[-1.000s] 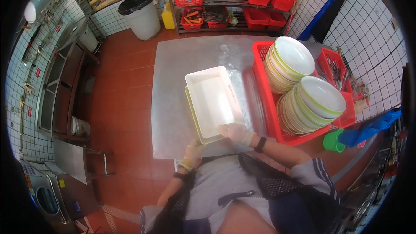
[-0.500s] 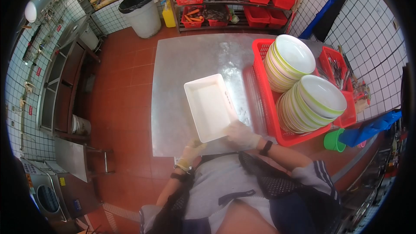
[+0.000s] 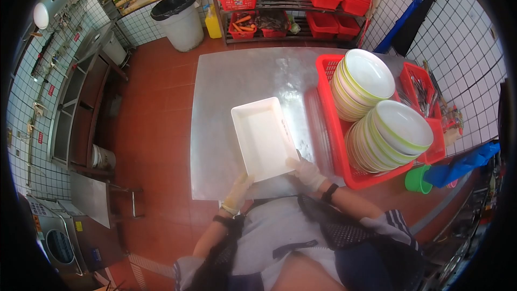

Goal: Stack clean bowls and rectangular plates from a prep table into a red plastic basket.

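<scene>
A white rectangular tray, hollow side up, is between my two gloved hands over the near part of the metal table. My left hand grips its near left corner, with the fingertips at the edge. My right hand is closed on the near right corner, thumb over the rim. To the right, a red basket holds two stacks of green-rimmed plates.
Red bins with utensils stand beyond the basket at the right. A shelf rack with red baskets is behind the table. A lined bin and yellow jug stand at the back left. A green tub is at the lower right.
My left hand has moved up to the tray's corner. My right hand has shifted slightly right and down along the rim. The whole view has shifted a little.
</scene>
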{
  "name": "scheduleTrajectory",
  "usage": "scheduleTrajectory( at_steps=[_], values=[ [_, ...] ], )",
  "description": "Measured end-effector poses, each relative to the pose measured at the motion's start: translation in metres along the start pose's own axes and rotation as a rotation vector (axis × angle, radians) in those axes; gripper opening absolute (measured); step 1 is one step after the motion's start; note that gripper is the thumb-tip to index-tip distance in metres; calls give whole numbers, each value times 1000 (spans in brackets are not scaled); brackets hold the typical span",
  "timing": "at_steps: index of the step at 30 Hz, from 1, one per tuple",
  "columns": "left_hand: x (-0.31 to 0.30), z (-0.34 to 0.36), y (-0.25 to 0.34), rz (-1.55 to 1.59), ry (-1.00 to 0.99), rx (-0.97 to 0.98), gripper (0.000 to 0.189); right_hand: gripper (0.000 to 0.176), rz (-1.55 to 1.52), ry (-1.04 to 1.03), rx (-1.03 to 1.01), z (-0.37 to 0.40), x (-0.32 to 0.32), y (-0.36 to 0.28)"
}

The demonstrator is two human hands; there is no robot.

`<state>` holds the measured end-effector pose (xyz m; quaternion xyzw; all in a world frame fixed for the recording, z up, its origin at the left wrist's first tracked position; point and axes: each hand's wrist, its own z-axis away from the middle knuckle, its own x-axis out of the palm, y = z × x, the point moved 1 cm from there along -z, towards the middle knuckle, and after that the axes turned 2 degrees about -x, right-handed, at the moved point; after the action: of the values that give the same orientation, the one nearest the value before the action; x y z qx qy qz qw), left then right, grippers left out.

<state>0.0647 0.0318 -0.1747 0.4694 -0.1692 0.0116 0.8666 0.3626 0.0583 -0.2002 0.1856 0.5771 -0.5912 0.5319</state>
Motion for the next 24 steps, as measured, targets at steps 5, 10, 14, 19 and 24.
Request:
scheduleTrajectory(
  at_steps=[5,10,14,19,24],
  values=[
    [-4,-17,24,-236,84,26,43,54,154,81,151,-28,-4,2],
    [-9,-89,43,-760,-6,321,40,58,-40,279,197,-80,-55,12],
    [6,-164,47,-584,12,275,39,60,-390,741,236,-114,-85,6],
    [3,-231,57,-1158,7,535,43,57,-426,665,-49,-65,-105,-30],
    [18,-232,98,-769,83,485,44,47,-461,319,152,49,-116,-59]
  ],
)
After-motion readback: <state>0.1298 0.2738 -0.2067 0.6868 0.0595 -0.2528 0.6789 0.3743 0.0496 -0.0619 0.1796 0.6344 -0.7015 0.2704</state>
